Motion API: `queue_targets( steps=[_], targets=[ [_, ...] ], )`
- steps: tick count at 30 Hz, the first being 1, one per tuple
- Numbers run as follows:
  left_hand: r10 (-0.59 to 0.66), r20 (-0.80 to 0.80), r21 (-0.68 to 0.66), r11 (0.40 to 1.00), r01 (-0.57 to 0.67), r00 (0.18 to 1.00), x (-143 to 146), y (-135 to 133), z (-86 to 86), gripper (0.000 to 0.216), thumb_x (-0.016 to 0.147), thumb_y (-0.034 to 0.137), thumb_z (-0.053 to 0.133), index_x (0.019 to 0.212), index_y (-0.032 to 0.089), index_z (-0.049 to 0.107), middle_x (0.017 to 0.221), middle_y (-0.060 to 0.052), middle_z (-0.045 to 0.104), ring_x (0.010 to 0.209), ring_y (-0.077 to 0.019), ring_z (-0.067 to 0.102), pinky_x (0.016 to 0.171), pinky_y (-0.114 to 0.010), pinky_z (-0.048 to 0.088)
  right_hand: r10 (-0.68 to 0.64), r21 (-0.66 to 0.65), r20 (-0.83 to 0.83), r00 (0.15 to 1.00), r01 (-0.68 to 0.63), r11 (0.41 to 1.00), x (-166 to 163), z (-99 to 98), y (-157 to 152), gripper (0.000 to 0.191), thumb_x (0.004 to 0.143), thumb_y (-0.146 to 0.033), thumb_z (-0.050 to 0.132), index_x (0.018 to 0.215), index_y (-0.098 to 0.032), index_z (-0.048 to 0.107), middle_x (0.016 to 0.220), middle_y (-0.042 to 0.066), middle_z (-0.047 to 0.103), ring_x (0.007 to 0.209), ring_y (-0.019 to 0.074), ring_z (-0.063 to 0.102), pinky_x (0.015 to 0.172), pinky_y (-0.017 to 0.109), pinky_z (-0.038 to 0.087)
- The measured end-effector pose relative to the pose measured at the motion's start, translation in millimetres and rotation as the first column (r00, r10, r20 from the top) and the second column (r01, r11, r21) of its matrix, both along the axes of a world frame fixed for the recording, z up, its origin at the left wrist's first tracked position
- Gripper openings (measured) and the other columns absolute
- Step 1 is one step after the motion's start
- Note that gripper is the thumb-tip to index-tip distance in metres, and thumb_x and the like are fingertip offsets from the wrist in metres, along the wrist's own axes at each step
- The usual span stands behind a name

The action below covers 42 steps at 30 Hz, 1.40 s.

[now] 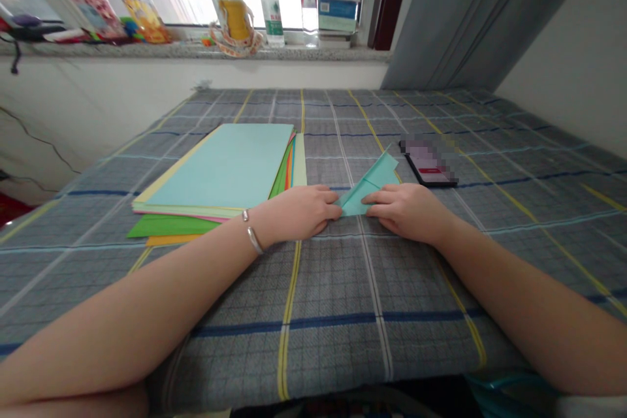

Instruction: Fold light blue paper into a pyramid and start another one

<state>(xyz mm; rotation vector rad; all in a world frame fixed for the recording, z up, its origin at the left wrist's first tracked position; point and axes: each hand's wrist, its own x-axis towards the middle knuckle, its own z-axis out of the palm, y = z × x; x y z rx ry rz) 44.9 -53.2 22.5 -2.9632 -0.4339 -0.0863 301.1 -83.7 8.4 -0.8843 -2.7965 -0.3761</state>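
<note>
A piece of folded turquoise paper (375,177) lies on the plaid cloth between my hands, with a crease across it and a pointed end toward the left. My left hand (309,212), with a silver bangle on its wrist, pinches that left tip between closed fingers. On the paper's lower right edge rests my right hand (409,212), its fingers curled and pressing the paper; the thumb is mostly hidden. A stack of coloured paper (223,166), light blue on top, lies just beyond my left forearm.
A phone (430,163) lies right of the folded paper, its screen blurred. The plaid cloth (333,287) covers the surface. Along the windowsill (181,50) stand a yellow bottle (234,10), a white and green tube (273,21) and stacked boxes (337,6). A grey curtain (441,19) hangs at the right.
</note>
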Motion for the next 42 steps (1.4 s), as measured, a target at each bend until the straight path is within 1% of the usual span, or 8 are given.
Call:
queue_targets(
  steps=[5,10,18,22,27,32,36,42],
  targets=[
    [-0.004,0.036,0.015,1.0,0.004,0.999,0,1,-2.3,0.013,0.09,0.021,0.052,0.088,0.016,0.064,0.086,-0.008,0.059,0.086,-0.0216,0.057,0.081,-0.034,0.049,-0.068,-0.039,-0.049,0.996,0.066,0.997,-1,-2.2,-1,0.018,0.087,-0.016,0.052,0.091,-0.019,0.069,0.096,0.006,0.073,0.086,0.0198,0.062,0.072,0.031,0.044],
    [-0.019,0.12,-0.065,0.997,0.027,0.993,0,3,-6.8,0.019,0.091,0.019,0.047,0.093,0.016,0.066,0.103,-0.01,0.059,0.092,-0.0206,0.059,0.088,-0.035,0.05,-0.002,0.02,-0.044,0.999,0.003,1.0,-5,-7.0,1,0.031,0.092,-0.023,0.054,0.121,-0.024,0.062,0.113,0.004,0.07,0.092,0.02,0.06,0.076,0.032,0.045],
    [0.123,0.295,-0.213,0.975,-0.061,0.948,5,-1,-13.3,0.025,0.09,0.015,0.046,0.114,0.015,0.055,0.109,-0.01,0.063,0.099,-0.0193,0.062,0.09,-0.033,0.051,-0.066,0.105,0.083,0.994,0.058,0.993,-14,-8.9,2,0.017,0.094,-0.028,0.053,0.106,-0.023,0.065,0.1,0.005,0.069,0.087,0.0212,0.057,0.07,0.033,0.039],
    [0.278,0.341,-0.312,0.935,-0.17,0.898,13,-8,-16.9,0.05,0.088,0.025,0.059,0.133,0.014,0.04,0.106,-0.009,0.067,0.098,-0.021,0.065,0.086,-0.035,0.052,-0.083,0.152,0.085,0.993,0.07,0.986,-17,-7.2,-1,0.013,0.094,-0.028,0.054,0.097,-0.022,0.066,0.093,0.004,0.068,0.083,0.0203,0.055,0.066,0.033,0.034],
    [0.311,0.33,-0.254,0.938,-0.234,0.891,21,-13,-23.2,0.049,0.088,0.025,0.059,0.133,0.014,0.042,0.117,-0.012,0.064,0.107,-0.0244,0.062,0.094,-0.04,0.05,-0.113,0.269,0.044,0.993,0.097,0.958,-20,-6.3,-5,0.018,0.096,-0.023,0.05,0.089,-0.019,0.065,0.082,0.004,0.066,0.077,0.0194,0.051,0.063,0.035,0.03],
    [0.334,0.296,-0.231,0.934,-0.272,0.895,25,-16,-23.2,0.046,0.088,0.029,0.061,0.128,0.012,0.047,0.111,-0.012,0.065,0.104,-0.0262,0.063,0.092,-0.042,0.05,-0.154,0.335,-0.059,0.986,0.165,0.928,-19,-9.2,-3,0.024,0.097,-0.026,0.048,0.079,-0.02,0.063,0.07,0.002,0.062,0.07,0.0183,0.05,0.06,0.035,0.028],
    [0.36,0.313,-0.256,0.923,-0.287,0.879,26,-18,-22.0,0.052,0.089,0.03,0.062,0.134,0.014,0.043,0.112,-0.011,0.066,0.103,-0.0245,0.063,0.091,-0.039,0.051,-0.179,0.317,-0.173,0.968,0.227,0.921,-19,-10.7,0,0.027,0.096,-0.03,0.049,0.076,-0.02,0.064,0.066,0.002,0.063,0.07,0.0179,0.056,0.06,0.033,0.032],
    [0.405,0.346,-0.291,0.904,-0.314,0.846,26,-18,-22.6,0.061,0.09,0.024,0.056,0.145,0.017,0.03,0.112,-0.011,0.066,0.101,-0.0237,0.064,0.088,-0.037,0.05,-0.238,0.13,-0.282,0.93,0.282,0.95,-21,-9.5,1,0.016,0.092,-0.029,0.055,0.097,-0.019,0.066,0.09,0.005,0.072,0.089,0.0213,0.064,0.071,0.032,0.044]
  ],
)
